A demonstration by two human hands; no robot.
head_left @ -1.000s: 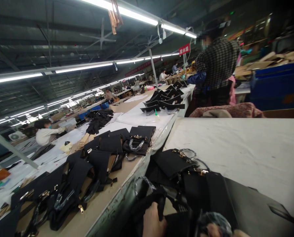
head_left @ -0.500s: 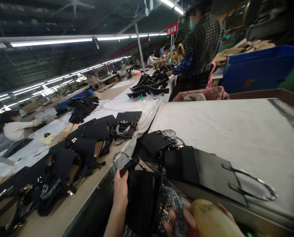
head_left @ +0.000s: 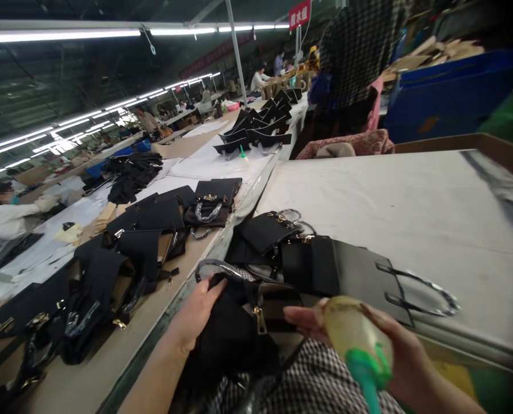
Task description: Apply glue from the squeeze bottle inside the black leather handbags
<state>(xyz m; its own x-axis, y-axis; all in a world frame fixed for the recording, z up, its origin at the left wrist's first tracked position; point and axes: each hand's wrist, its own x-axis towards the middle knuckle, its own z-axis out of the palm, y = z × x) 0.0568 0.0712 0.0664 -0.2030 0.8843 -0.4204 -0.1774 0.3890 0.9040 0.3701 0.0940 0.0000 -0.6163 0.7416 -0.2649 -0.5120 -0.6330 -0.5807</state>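
Observation:
My left hand [head_left: 195,313] grips the upper edge of a black handbag [head_left: 234,333] lying on my lap, just below its wrapped handle [head_left: 213,265]. A gold clasp [head_left: 260,319] shows on the bag between my hands. My right hand [head_left: 381,345] is closed round a yellowish plastic bottle with a green nozzle [head_left: 360,348], held just right of the bag. Beyond them several more black handbags [head_left: 317,261] lie at the near edge of the white worktable [head_left: 394,201].
Rows of black bags and bag parts [head_left: 153,224] cover the long bench on the left, with more stacked farther back [head_left: 256,132]. A person in a checked top [head_left: 351,63] stands at the far end by a blue bin [head_left: 450,98]. Another person [head_left: 10,213] sits at far left.
The view has tilted downward. My left hand slid up along the bag on my lap, and my right hand with the bottle rose into fuller view.

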